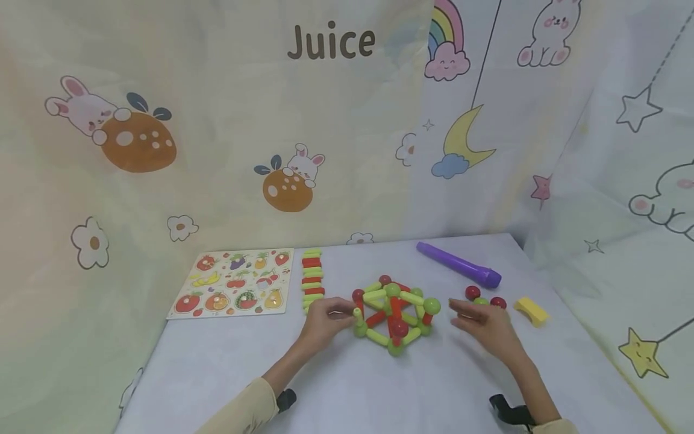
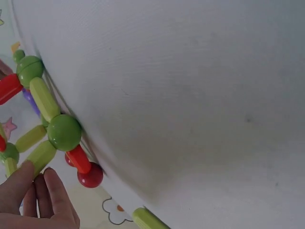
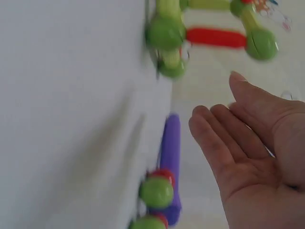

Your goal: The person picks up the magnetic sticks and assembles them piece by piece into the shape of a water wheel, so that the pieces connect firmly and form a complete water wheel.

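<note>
A frame of light green and red rods [image 1: 396,310] joined by green and red balls stands on the table in the middle of the head view. My left hand [image 1: 324,325] is at its left side. Thumb and fingers pinch a light green rod [image 2: 42,156] that sticks out of a green ball [image 2: 65,132] in the left wrist view. On the other side, my right hand [image 1: 488,328] is held apart from the frame, palm turned toward it. Its fingers are relaxed and hold nothing, as the right wrist view shows [image 3: 252,148].
Loose red and green balls [image 1: 473,293] lie beyond the right hand, near a yellow block [image 1: 532,311]. A purple stick [image 1: 458,264] lies behind them. At the back left are a row of light green and red rods [image 1: 312,280] and a fruit picture board [image 1: 233,283].
</note>
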{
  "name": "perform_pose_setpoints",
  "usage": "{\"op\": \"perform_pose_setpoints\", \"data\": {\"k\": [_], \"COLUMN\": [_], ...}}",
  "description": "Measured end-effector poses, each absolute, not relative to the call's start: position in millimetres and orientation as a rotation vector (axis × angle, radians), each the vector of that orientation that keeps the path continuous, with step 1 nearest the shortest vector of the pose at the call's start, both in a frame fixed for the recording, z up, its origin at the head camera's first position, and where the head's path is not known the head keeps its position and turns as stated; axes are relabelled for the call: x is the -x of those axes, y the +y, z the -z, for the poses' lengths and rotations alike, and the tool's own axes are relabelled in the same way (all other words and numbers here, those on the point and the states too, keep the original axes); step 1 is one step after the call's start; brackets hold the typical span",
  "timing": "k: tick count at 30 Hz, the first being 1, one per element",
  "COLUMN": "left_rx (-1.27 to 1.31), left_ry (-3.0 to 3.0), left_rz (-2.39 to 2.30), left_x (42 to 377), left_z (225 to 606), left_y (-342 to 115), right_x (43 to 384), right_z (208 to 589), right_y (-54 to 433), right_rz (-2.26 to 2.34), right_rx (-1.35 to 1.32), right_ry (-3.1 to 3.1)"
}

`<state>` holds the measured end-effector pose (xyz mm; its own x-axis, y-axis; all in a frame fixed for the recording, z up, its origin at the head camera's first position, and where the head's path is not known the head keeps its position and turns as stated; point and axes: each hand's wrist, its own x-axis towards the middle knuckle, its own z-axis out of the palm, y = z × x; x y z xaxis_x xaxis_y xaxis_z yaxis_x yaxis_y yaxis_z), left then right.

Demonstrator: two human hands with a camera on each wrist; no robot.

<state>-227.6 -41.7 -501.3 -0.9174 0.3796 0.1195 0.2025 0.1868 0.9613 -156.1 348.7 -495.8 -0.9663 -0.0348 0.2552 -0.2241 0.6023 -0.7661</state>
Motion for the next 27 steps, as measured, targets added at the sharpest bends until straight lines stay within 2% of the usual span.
{"op": "perform_pose_setpoints", "data": {"k": [7, 16, 19, 22, 27], "left_rx": [-0.569, -0.557, -0.559, -0.559, -0.546], "left_ry": [2.291, 2.277, 2.291, 2.336, 2.437], "left_rz": [-1.841, -1.857, -1.828, -1.771, -1.632], "left_x": [229.2, 225.4, 223.4, 221.2, 218.3], "left_z": [505.5, 503.1, 504.4, 505.8, 510.9], "left_y": [-38.9, -37.0, -39.2, -42.6, -47.7], "right_x": [154.1, 158.0, 156.3, 154.7, 156.5], "right_z": [498.2, 507.6, 505.6, 497.1, 451.4], "right_y": [397.1, 412.4, 410.8, 404.0, 366.5], "right_rz": [-0.721, -0.699, -0.697, -0.72, -0.862], "right_rx": [0.008, 0.252, 0.22, 0.056, -0.281], "right_ry": [-2.589, -2.898, -2.892, -2.76, -2.529]}}
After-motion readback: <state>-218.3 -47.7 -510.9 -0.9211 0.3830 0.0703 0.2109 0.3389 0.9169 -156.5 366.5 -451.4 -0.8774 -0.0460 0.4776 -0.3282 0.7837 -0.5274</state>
